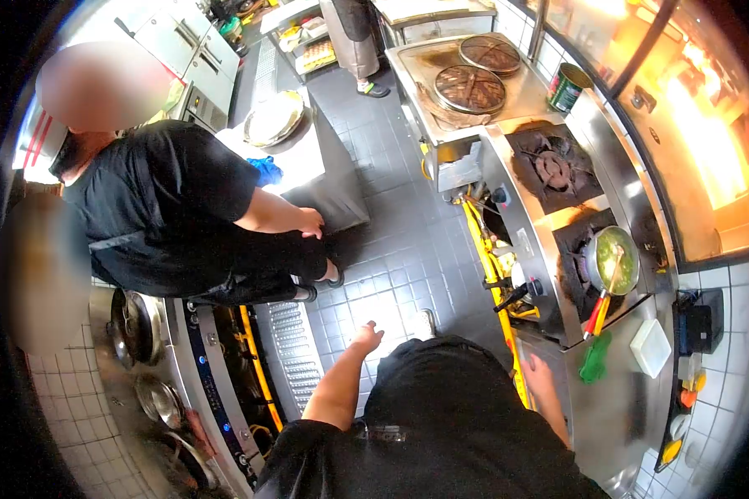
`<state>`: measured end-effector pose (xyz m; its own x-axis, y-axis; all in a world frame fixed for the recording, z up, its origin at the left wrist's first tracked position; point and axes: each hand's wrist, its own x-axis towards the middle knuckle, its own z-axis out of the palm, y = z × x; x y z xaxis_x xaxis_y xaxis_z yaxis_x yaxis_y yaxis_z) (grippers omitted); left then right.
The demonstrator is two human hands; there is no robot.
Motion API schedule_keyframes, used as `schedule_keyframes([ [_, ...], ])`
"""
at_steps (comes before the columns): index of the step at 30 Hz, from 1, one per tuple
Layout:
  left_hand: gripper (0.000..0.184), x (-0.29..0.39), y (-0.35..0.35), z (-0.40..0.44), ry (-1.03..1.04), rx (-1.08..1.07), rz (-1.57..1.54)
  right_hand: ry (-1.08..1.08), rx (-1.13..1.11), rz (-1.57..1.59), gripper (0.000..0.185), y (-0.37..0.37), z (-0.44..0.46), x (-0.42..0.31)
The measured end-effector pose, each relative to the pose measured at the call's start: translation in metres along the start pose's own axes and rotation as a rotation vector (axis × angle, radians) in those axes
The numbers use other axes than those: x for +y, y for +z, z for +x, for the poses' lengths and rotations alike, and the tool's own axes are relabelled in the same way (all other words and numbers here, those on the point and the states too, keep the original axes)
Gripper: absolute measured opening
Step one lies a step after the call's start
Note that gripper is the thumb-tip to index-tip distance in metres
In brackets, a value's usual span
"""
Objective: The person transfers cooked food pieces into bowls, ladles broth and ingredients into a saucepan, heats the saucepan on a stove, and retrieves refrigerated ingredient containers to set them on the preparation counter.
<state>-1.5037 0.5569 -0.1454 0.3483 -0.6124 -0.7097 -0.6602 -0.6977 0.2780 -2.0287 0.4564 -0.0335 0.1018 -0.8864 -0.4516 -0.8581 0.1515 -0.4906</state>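
My left hand [366, 336] hangs over the tiled floor in front of my body, fingers loosely apart, with nothing in it. Beside the front edge of the steel counter, my right hand [541, 374] is lowered, fingers extended and slightly blurred. I see nothing held in it. Ahead of that hand, a pot [626, 283] with green food and liquid sits on a burner. A utensil rests in it, and red and yellow handles [595, 316] stick out toward me. A green cloth or mitt [594, 358] and a white tray [651, 348] lie on the counter.
A person in black [166, 200] stands at left by a steel worktable [337, 150]. Another person [351, 41] is farther back. A second burner [552, 169], round lids [470, 89] and a can [567, 87] line the right. Yellow gas pipes [484, 249] run below; pans [160, 403] sit lower left.
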Motion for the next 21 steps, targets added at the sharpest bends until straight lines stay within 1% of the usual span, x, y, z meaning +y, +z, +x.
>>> schedule_keyframes([
  [3, 0.059, 0.017, -0.031, 0.012, 0.071, 0.029, -0.021, 0.109, -0.286, 0.179, 0.054, -0.009, 0.011, -0.077],
  [6, 0.057, 0.050, -0.057, 0.033, 0.128, 0.034, -0.042, 0.070, -0.379, -0.022, 0.055, -0.008, 0.037, -0.104],
  [7, 0.055, 0.059, -0.060, 0.049, 0.138, 0.035, -0.078, 0.092, -0.425, -0.125, 0.057, -0.004, 0.054, -0.100],
  [8, 0.054, 0.076, -0.075, 0.055, 0.136, -0.002, -0.082, 0.085, -0.434, -0.081, 0.058, -0.008, 0.067, -0.107],
  [10, 0.054, 0.104, -0.096, 0.073, 0.195, 0.002, -0.130, 0.060, -0.451, 0.002, 0.060, -0.024, 0.098, -0.123],
  [11, 0.055, 0.114, -0.102, 0.087, 0.225, 0.026, -0.172, 0.182, -0.517, 0.144, 0.065, -0.034, 0.119, -0.144],
  [14, 0.055, 0.143, -0.136, 0.125, 0.294, 0.056, -0.123, 0.057, -0.355, 0.197, 0.066, -0.057, 0.182, -0.207],
  [15, 0.054, 0.151, -0.151, 0.135, 0.295, 0.102, -0.094, -0.070, -0.245, 0.126, 0.066, -0.051, 0.209, -0.218],
  [16, 0.053, 0.158, -0.168, 0.145, 0.293, 0.116, -0.091, -0.140, -0.193, 0.152, 0.065, -0.046, 0.234, -0.227],
  [18, 0.052, 0.169, -0.202, 0.163, 0.281, 0.137, -0.096, -0.145, -0.251, 0.109, 0.063, -0.076, 0.269, -0.290],
  [20, 0.048, 0.179, -0.236, 0.179, 0.294, 0.197, -0.118, -0.306, -0.210, 0.080, 0.060, -0.082, 0.308, -0.322],
  [21, 0.047, 0.185, -0.255, 0.187, 0.324, 0.263, -0.120, -0.384, -0.180, 0.112, 0.059, -0.084, 0.327, -0.337],
])
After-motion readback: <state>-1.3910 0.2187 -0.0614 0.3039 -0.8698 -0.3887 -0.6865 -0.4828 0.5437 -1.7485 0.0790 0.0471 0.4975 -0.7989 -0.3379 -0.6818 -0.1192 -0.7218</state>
